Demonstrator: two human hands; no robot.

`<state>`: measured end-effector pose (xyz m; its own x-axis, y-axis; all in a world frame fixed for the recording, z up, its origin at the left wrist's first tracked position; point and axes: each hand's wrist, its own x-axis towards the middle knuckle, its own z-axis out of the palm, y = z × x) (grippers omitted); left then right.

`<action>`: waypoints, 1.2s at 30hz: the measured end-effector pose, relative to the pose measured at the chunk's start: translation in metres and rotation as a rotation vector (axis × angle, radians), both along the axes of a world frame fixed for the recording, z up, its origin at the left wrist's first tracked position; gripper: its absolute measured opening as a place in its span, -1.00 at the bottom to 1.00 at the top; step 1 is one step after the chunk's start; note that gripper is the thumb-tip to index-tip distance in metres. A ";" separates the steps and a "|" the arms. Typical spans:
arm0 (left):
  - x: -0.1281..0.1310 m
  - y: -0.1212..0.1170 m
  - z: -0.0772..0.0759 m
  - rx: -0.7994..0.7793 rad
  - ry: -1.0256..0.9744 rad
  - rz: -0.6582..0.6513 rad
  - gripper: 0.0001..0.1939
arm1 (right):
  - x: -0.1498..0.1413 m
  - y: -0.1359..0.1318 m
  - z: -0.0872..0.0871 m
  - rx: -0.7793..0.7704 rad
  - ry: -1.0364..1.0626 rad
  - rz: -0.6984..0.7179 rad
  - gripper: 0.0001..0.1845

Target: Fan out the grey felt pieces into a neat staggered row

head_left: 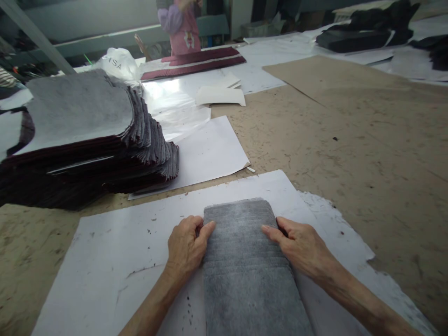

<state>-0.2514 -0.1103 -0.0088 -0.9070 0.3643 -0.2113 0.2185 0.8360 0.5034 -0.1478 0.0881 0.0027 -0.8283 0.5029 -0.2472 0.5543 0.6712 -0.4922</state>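
Note:
A grey felt-like fabric piece [245, 266] with stitched ridges lies lengthwise in front of me on a white paper sheet [115, 261]. My left hand [185, 247] grips its left edge, thumb on top and fingers curled under. On the opposite edge my right hand [301, 247] pinches the fabric the same way. Both hands sit near the piece's far, rounded end.
A tall stack of grey and dark maroon fabric pieces [84, 140] stands at the left on another white sheet [210, 149]. Brown table board [350, 140] stretches to the right. Maroon pieces [196, 63], a plastic bag [119, 65] and a person in pink [182, 23] are at the back.

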 end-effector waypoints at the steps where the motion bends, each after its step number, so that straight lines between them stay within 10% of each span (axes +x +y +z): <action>1: 0.001 0.000 -0.001 0.005 0.005 0.002 -0.66 | 0.001 -0.003 -0.001 0.009 -0.013 -0.010 -0.60; 36: -0.002 -0.010 -0.011 0.426 -0.185 0.043 -0.71 | -0.003 -0.009 0.001 0.077 -0.086 -0.041 -0.64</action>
